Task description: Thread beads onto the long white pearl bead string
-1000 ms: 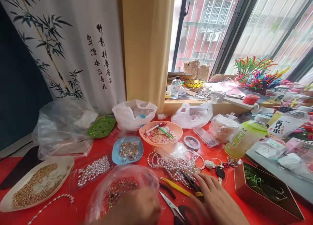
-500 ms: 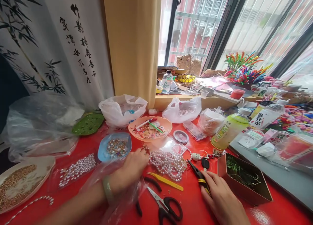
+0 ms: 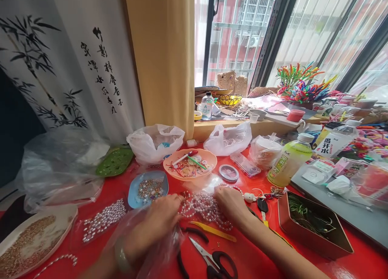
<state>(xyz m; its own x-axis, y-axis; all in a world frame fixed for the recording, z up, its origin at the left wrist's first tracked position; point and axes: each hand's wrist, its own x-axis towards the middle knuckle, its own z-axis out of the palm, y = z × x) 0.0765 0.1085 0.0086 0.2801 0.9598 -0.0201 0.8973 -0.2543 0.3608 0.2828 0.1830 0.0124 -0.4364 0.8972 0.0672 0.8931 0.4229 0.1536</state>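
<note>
A heap of pinkish pearl bead strands [image 3: 203, 206] lies on the red table between my hands. At its left edge is my left hand [image 3: 165, 212], its fingers pinched together on the end of a bead strand. My right hand [image 3: 228, 200] is curled over the right side of the heap, closed on the strands, its fingertips hidden. Pliers with yellow-and-black handles [image 3: 280, 236] lie partly under my right forearm. Yellow tweezers [image 3: 214, 231], black-handled scissors [image 3: 216, 261] and another dark-handled tool [image 3: 197, 232] rest in front of the heap.
Around the hands stand a blue dish of beads [image 3: 131, 192], a peach plate [image 3: 169, 172], a tray of pearls [image 3: 104, 220] and a plate of gold beads [image 3: 65, 228]. Right are an open tin box [image 3: 315, 242] and a drink bottle [image 3: 289, 162]. Clear plastic film [image 3: 151, 254] lies under my left arm.
My right hand has let go of the pliers and moved left onto the pearl strands. My left hand stays by the heap's left edge. The whole view has shifted slightly.
</note>
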